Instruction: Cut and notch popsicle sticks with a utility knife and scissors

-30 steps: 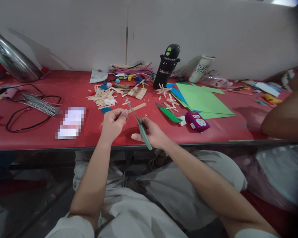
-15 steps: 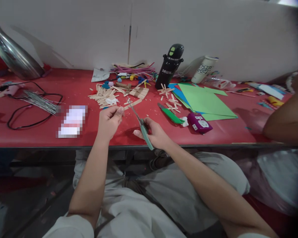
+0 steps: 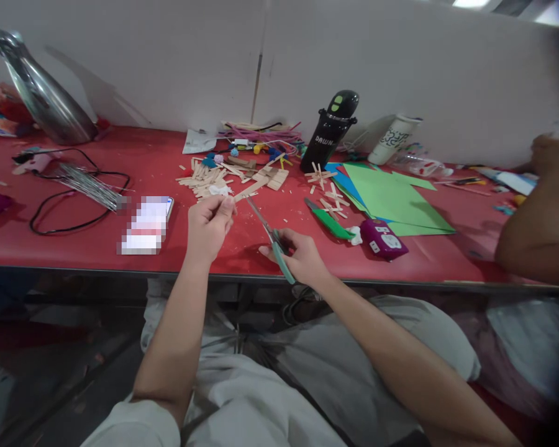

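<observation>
Over the near part of the red table (image 3: 240, 251), the right hand (image 3: 304, 257) is gripping green-handled scissors (image 3: 284, 265), while the left hand (image 3: 209, 228) is pinching a thin wooden stick (image 3: 248, 192) by its near end. The stick is angling away toward the back, just beside the scissors' tips; whether they are touching cannot be told. Farther back, a pile of loose sticks (image 3: 199, 180) is lying, and a black bottle (image 3: 323, 141) is standing near the pale wall (image 3: 168, 62).

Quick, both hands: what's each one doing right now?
Left hand: closed, pinching a wooden stick between thumb and fingers.
Right hand: closed around the handles of the scissors.
</observation>
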Demonstrator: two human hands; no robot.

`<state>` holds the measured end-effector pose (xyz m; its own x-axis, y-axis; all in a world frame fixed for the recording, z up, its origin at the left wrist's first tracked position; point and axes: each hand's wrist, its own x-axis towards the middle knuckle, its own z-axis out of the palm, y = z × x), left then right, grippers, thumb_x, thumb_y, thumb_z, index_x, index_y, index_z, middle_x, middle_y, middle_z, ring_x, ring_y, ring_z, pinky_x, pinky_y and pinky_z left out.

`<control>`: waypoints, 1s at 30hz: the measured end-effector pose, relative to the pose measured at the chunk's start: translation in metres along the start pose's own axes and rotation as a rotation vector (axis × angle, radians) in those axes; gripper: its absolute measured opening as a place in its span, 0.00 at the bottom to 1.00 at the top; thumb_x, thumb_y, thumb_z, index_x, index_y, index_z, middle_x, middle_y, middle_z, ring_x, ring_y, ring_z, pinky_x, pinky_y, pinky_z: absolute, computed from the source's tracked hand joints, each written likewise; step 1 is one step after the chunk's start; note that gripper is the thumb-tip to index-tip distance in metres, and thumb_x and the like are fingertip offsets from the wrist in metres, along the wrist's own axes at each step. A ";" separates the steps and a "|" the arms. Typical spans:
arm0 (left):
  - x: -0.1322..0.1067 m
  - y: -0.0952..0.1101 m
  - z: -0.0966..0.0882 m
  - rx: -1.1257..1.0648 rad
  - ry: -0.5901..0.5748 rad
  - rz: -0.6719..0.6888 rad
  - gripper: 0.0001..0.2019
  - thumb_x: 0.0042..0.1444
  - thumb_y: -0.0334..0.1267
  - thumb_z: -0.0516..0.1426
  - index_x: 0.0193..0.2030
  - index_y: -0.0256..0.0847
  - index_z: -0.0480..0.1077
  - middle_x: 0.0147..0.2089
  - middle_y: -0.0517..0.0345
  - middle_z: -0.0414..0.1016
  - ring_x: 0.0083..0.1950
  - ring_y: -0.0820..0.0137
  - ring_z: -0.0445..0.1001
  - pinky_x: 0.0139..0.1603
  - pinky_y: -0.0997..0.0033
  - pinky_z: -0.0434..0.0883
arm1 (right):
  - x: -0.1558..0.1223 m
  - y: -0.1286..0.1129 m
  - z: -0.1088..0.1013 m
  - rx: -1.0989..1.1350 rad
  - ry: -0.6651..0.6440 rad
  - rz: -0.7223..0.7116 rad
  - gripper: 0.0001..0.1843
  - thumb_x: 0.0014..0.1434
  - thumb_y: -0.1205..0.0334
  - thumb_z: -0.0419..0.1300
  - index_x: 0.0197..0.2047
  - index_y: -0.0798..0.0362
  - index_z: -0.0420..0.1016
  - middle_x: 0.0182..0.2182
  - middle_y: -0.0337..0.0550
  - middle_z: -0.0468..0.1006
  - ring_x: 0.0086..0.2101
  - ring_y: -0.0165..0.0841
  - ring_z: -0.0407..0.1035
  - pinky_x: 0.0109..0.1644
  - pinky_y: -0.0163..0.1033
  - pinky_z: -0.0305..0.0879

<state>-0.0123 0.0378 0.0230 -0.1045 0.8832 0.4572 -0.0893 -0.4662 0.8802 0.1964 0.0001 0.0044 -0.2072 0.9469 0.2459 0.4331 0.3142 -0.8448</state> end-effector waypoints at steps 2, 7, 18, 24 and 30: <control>0.000 -0.001 0.000 -0.014 -0.003 -0.013 0.19 0.60 0.52 0.63 0.25 0.41 0.72 0.16 0.67 0.56 0.17 0.79 0.54 0.21 0.72 0.49 | -0.001 0.001 0.001 -0.007 0.009 -0.009 0.24 0.51 0.42 0.70 0.28 0.52 0.67 0.22 0.31 0.60 0.25 0.26 0.52 0.29 0.36 0.52; -0.001 -0.002 0.000 -0.018 -0.008 -0.036 0.19 0.61 0.51 0.62 0.25 0.41 0.71 0.15 0.66 0.57 0.17 0.78 0.54 0.21 0.71 0.49 | -0.001 0.002 0.001 -0.022 0.029 -0.019 0.25 0.51 0.41 0.70 0.26 0.53 0.67 0.21 0.32 0.60 0.25 0.26 0.52 0.28 0.35 0.51; -0.001 0.006 -0.001 -0.056 -0.009 -0.053 0.19 0.61 0.49 0.62 0.24 0.41 0.71 0.14 0.67 0.55 0.17 0.79 0.51 0.22 0.70 0.48 | 0.001 0.007 0.004 -0.069 0.063 -0.038 0.27 0.51 0.36 0.68 0.25 0.53 0.69 0.20 0.33 0.61 0.24 0.27 0.52 0.27 0.34 0.53; -0.001 0.005 -0.001 -0.015 -0.008 -0.040 0.19 0.61 0.48 0.62 0.23 0.41 0.71 0.14 0.67 0.56 0.17 0.78 0.52 0.22 0.71 0.49 | 0.002 0.007 0.004 -0.075 0.071 -0.040 0.27 0.52 0.37 0.68 0.26 0.54 0.70 0.20 0.34 0.62 0.24 0.27 0.53 0.27 0.34 0.54; -0.001 0.005 -0.002 -0.025 -0.019 -0.043 0.19 0.61 0.49 0.62 0.24 0.40 0.71 0.14 0.67 0.56 0.17 0.78 0.52 0.22 0.71 0.48 | 0.003 0.003 0.004 -0.083 0.089 -0.032 0.29 0.51 0.34 0.67 0.25 0.54 0.71 0.20 0.35 0.62 0.23 0.26 0.53 0.26 0.34 0.54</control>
<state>-0.0145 0.0340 0.0268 -0.0813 0.9030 0.4219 -0.1176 -0.4290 0.8956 0.1936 0.0035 0.0001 -0.1453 0.9374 0.3164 0.4996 0.3455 -0.7944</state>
